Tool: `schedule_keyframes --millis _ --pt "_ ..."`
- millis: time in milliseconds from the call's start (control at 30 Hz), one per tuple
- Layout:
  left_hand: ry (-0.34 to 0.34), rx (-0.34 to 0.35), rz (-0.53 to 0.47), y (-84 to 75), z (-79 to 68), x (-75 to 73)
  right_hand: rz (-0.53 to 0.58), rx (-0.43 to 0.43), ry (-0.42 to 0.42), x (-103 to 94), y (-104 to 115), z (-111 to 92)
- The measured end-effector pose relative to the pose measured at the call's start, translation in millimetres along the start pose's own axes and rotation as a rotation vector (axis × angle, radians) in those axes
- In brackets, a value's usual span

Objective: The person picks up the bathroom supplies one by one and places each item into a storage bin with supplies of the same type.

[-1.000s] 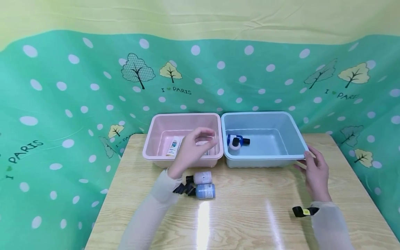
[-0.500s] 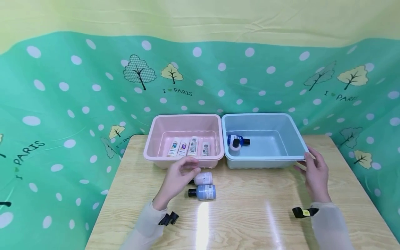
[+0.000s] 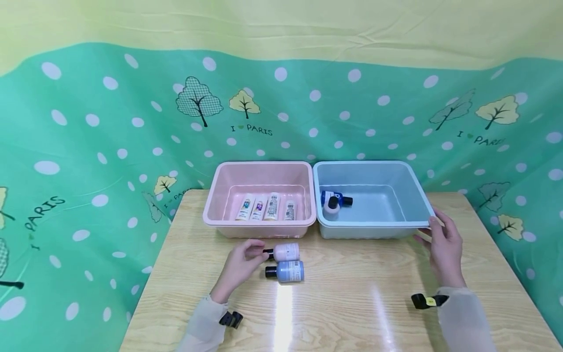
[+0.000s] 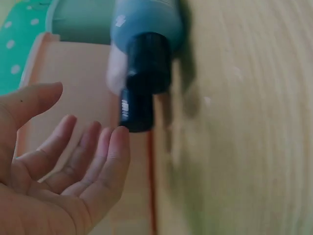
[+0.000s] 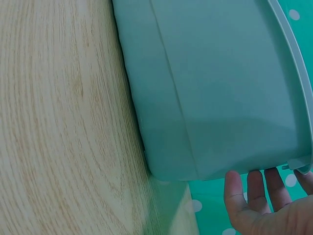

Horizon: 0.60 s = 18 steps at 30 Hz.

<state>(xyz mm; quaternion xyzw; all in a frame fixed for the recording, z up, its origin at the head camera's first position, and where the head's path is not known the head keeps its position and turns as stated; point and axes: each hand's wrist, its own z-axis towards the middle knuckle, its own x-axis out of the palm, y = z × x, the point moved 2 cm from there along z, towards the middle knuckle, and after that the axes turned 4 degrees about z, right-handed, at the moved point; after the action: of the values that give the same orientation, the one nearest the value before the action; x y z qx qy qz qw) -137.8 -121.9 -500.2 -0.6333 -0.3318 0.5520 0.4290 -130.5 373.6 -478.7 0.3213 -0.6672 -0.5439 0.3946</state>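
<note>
With the fingers (image 4: pixel 116 154) of the left hand (image 3: pixel 237 269) apart, the pale-pink, black-capped cylindrical bottle (image 3: pixel 287 252) is best gripped mid-body.

We seem to be in a makeshift recording booth: tree-printed cloth (image 3: pixel 299 110) screens the wood-grain table (image 3: pixel 347 308), and black wrist devices (image 3: pixel 230 319) show.

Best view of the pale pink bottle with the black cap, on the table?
Head: the pale pink bottle lies on its side there, body and label in plain view. Left wrist: part of its black cap and a sliver of body, the rest behind the blue black-capped bottle. Right wrist: doesn't show it.
</note>
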Motion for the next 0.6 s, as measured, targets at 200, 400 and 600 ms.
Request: schedule_keyframes --millis 200,400,600 --pt "0.025 -0.088 -0.071 19.9 3.3 4.0 -0.002 -0.006 -0.001 -0.3 -1 0" --pt "0.094 -0.171 -0.161 31.4 5.2 10.8 0.006 -0.007 -0.001 -0.4 -1 0" --pt "0.114 -0.212 -0.2 35.2 8.9 14.7 0.005 -0.007 0.005 -0.1 -1 0"
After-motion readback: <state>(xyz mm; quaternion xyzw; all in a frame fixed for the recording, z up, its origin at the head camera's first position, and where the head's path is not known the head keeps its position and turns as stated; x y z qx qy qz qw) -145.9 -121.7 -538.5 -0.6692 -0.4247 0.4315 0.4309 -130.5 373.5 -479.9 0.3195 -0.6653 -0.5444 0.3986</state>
